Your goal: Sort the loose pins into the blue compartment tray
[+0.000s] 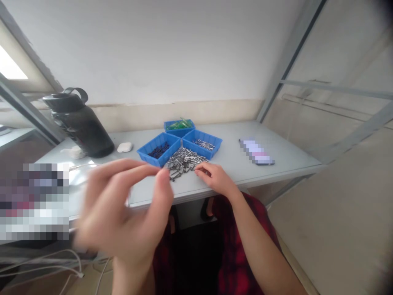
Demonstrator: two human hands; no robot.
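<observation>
My left hand (132,205) is raised close to the camera, a little blurred. Its fingers are loosely curved, the index fingertip lines up behind the thumb tip, and I see nothing in it. My right hand (215,177) rests at the right front edge of a loose pile of silver nails and darker screws (184,160), its thumb and fingertips drawn together; what lies between them is hidden. Behind the pile, a blue tray (143,153) holds dark screws (159,150). Another blue tray (217,144) contains silver nails (204,144). Green slender pieces (179,124) fill a rear blue tray (179,132).
A large black bottle (82,123) stands at the back left, with a white earphone case (125,147) beside it. On the right lies a phone (256,152) with its screen blurred out. White cables (73,268) hang below the table (294,157). A wall closes off the back.
</observation>
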